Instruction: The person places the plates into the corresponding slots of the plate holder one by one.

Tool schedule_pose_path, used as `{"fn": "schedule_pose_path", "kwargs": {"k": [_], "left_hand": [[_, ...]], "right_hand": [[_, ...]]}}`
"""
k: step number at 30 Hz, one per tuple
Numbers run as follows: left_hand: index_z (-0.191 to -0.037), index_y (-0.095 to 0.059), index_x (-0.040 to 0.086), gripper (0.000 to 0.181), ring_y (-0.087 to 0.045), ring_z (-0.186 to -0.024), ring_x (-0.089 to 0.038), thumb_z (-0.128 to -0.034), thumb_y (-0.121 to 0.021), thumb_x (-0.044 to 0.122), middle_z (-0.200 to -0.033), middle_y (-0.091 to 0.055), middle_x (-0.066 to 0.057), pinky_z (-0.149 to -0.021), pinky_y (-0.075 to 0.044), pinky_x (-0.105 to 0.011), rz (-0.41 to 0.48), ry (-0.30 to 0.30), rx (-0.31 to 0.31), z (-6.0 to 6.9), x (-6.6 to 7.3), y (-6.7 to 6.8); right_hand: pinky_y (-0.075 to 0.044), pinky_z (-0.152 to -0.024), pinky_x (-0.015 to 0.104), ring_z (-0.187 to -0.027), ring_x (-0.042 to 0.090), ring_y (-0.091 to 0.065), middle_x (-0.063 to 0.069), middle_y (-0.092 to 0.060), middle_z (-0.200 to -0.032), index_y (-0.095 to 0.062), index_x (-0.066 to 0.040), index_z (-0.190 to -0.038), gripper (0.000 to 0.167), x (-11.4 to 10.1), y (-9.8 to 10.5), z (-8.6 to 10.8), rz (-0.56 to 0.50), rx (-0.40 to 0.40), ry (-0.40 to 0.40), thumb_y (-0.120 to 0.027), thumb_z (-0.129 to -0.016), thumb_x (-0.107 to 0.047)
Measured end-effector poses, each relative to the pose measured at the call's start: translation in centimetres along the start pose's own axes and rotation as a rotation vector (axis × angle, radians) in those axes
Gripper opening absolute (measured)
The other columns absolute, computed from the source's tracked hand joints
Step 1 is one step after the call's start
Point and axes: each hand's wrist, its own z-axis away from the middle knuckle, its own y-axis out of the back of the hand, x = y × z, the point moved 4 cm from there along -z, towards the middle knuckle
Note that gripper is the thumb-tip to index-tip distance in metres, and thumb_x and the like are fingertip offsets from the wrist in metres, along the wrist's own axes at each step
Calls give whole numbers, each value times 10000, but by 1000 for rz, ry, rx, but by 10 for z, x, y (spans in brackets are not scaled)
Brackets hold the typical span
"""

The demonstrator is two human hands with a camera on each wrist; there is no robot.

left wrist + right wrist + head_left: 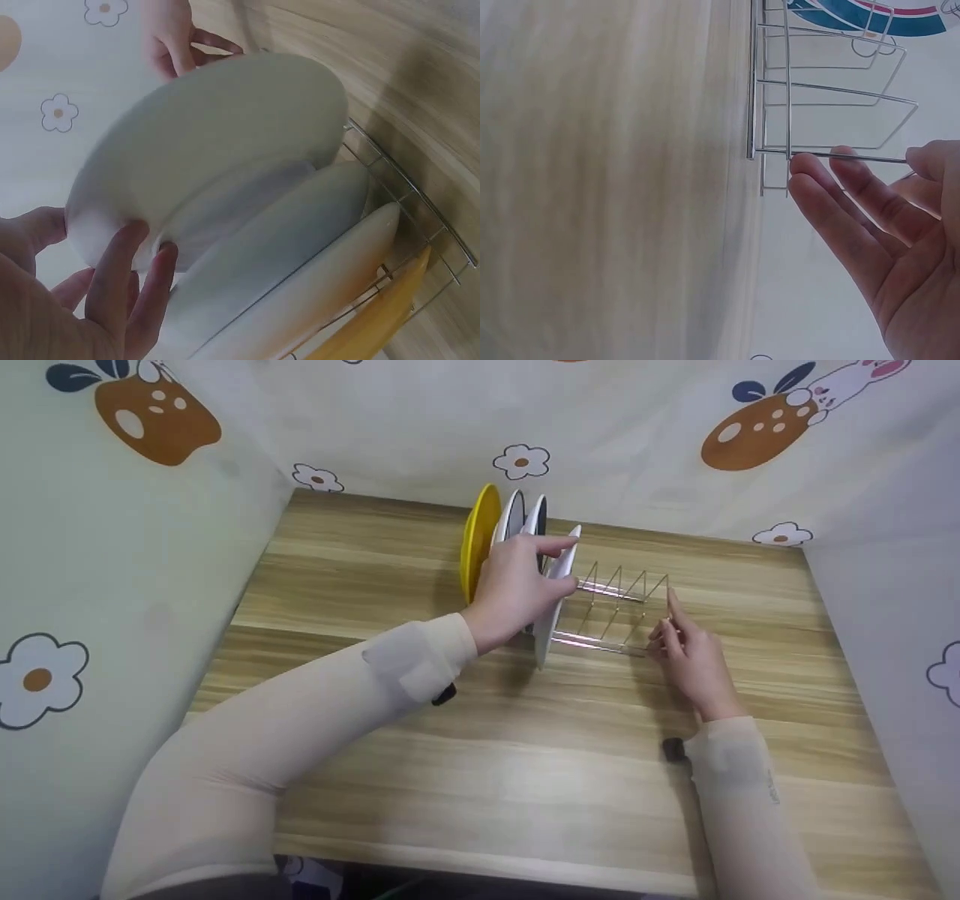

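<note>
A metal wire dish rack [592,643] stands on the wooden table with several plates upright toward its left end. My left hand [517,585] holds the upper edge of the rightmost white plate [225,112], thumb and fingers on opposite faces. That plate leans slightly in the rack, and its printed face [907,24] shows teal and red in the right wrist view. My right hand [697,667] pinches the wire at the rack's right end, as the right wrist view shows. Left of the held plate stand two more white plates [315,270] and a yellow plate [471,555].
Wire dividers [840,88] rise between the held plate and my right hand. Behind the table [540,787] hangs a pale curtain [420,427] printed with flowers and fruit, which also runs along both sides.
</note>
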Motion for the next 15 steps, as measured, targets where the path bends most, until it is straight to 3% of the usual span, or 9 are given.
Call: {"fn": "schedule_pose_path", "kwargs": {"k": [3, 9, 15], "left_hand": [[-1369, -686, 277, 507, -624, -988, -131, -879, -797, 212, -1237, -721, 44, -761, -588, -209, -10, -10, -13, -2, -2, 2], [-1427, -636, 228, 593, -623, -1048, -116, -870, -831, 285, -1238, -717, 34, -867, -582, -212, -100, -45, -92, -10, 1, 6], [-1480, -580, 230, 638, -653, -1096, -121, -884, -804, 266, -1356, -695, -4, -925, -601, -245, -175, -70, -112, -16, 7, 6]], "right_hand": [[-602, -801, 203, -900, 268, -728, 130, -731, -1021, -244, -300, -1640, 574, 1, 0, 0, 9, 12, 9, -453, -1108, -245], [-567, -775, 131, -887, 263, -725, 123, -732, -1019, -250, -287, -1641, 572, 2, 0, -1, 8, 9, 15, -454, -1108, -249], [-588, -800, 175, -915, 268, -715, 119, -726, -1039, -221, -342, -1637, 575, 3, 0, 0, -4, -3, 0, -442, -1111, -277]]}}
